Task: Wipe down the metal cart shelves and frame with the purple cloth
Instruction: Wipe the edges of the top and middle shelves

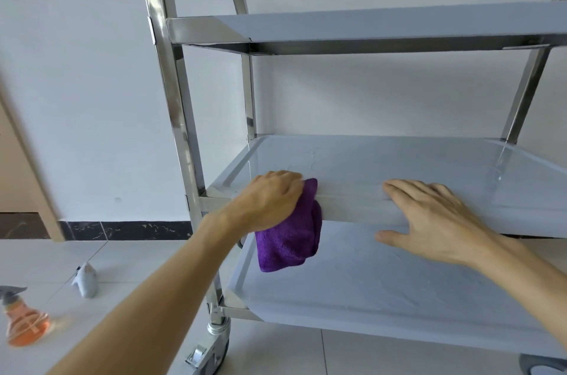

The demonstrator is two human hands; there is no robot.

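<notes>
Gripped in the person's left hand (270, 199), a bunched purple microfibre cloth (290, 236) is pressed against the front lip of the middle shelf (383, 166) of a three-tier stainless-steel cart (171, 73), near that shelf's left front corner; most of the cloth hangs below the lip, over the bottom shelf (368, 288). The fingers are curled over the cloth, though they are slightly blurred, so how tightly they clench is hard to judge. The right hand (429, 218) lies flat and relaxed, fingers spread on the same front lip further right, thumb hanging below the edge, holding nothing and seemingly steadying the cart. The step in hand appears to be wiping the middle shelf's front edge; the next move likely calls for sliding the cloth rightward along the lip, which means lifting or shifting the right hand out of its path. The shelf surface behind the hands is bare, with open room under the top shelf (368, 24). The left upright post (184, 129) stands close to the cloth, limiting travel that way. On the tiled floor (122, 267) to the left stand an orange spray bottle (24, 322) and a small grey object (86, 279), both well apart from the cart's caster wheel (214, 347).
</notes>
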